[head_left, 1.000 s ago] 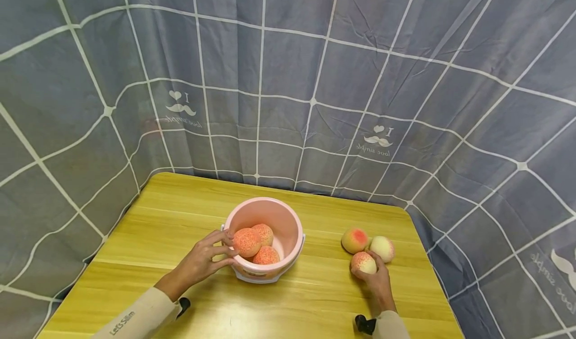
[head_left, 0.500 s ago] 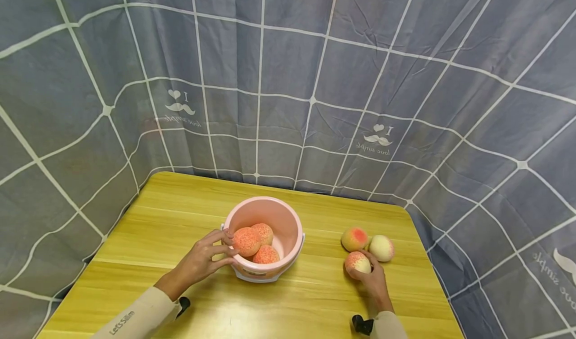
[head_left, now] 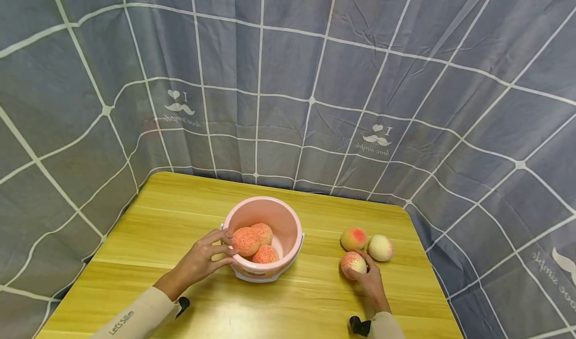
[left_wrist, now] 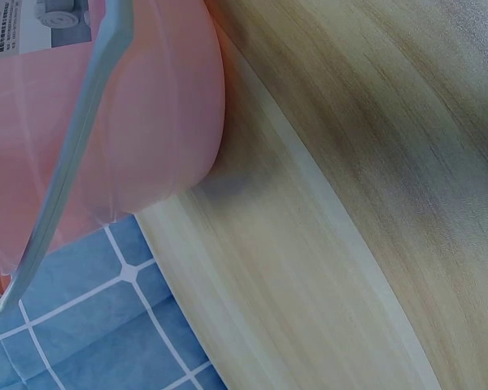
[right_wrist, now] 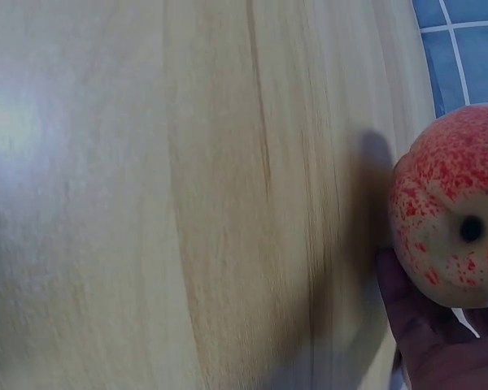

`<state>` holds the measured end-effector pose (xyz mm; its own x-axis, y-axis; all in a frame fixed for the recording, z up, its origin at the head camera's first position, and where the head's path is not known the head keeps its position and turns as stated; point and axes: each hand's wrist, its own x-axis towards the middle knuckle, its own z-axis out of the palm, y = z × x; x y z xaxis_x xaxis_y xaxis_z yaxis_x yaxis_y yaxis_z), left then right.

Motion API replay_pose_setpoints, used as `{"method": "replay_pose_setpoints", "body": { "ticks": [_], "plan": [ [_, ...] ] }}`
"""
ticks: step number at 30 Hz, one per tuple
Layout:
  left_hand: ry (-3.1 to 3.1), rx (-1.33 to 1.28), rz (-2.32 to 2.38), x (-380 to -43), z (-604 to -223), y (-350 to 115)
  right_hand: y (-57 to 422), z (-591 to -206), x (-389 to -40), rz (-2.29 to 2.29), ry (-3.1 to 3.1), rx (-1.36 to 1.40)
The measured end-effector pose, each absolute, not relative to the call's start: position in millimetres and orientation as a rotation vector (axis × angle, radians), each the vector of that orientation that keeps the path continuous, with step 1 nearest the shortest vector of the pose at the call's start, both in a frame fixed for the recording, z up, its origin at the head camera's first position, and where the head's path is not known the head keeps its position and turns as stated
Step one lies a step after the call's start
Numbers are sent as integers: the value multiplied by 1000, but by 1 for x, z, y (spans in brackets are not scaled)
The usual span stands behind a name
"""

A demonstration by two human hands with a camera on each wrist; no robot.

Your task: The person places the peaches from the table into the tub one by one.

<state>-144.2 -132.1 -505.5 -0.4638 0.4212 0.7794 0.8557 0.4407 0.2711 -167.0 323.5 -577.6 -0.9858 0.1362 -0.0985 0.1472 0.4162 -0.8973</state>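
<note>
A pink bucket (head_left: pixel 288 219) holds 3 orange-red speckled peaches (head_left: pixel 246 241). My left hand (head_left: pixel 202 261) grips the bucket's near-left rim, fingertips over the edge beside the peaches. The left wrist view shows the bucket's side (left_wrist: pixel 163 122) and pale handle (left_wrist: pixel 69 154), but not the hand. At the right, my right hand (head_left: pixel 371 279) holds a cream-and-red speckled peach (head_left: pixel 352 264). In the right wrist view, this peach (right_wrist: pixel 439 195) has a dark round spot and lies against the fingers (right_wrist: pixel 403 305). A yellow peach with a red patch (head_left: pixel 354 239) and a pale peach (head_left: pixel 381 248) rest just behind it.
The wood-grain table (head_left: pixel 180 204) has rounded far corners. A grey-blue curtain (head_left: pixel 288 79) with white grid lines surrounds its far and side edges.
My right hand has moved slightly left with the speckled peach, away from the pale peach. My left hand and the bucket have stayed in place.
</note>
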Motion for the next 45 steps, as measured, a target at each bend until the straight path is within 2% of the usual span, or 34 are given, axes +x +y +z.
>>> {"method": "replay_pose_setpoints", "body": {
  "ticks": [15, 45],
  "plan": [
    [-2077, -1057, -865, -144, -506, -132, 310, -576, -172, -1678, 2635, 162],
    [-2081, -1039, -842, -144, -504, -130, 266, -549, -184, -1774, 2608, -53]
  ]
}}
